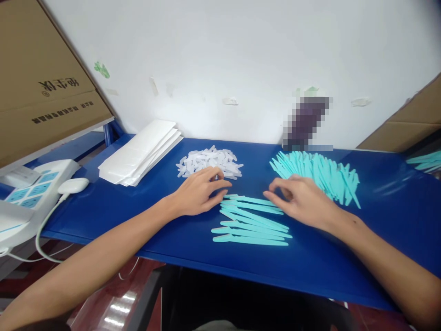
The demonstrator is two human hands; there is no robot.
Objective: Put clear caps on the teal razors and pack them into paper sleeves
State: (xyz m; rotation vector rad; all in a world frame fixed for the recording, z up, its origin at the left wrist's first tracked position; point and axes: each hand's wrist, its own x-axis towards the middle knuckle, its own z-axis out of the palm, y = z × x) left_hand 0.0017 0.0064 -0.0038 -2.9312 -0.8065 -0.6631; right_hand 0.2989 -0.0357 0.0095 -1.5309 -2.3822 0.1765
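Several teal plastic razor-like sticks (253, 220) lie side by side on the blue table (113, 209) between my hands. My left hand (198, 192) rests at their left ends, fingers curled and pressed together beside a pile of small white plastic caps (210, 162). My right hand (299, 198) sits at the right ends of the sticks, its fingertips pinched on the top stick. Behind it lies a large heap of the same teal sticks (319, 172).
A stack of white flat bags (141, 151) lies at the back left. Left of it stand a white power strip (32, 186) with a plug and cable. Cardboard boxes (41, 82) flank both sides, and a white wall is behind.
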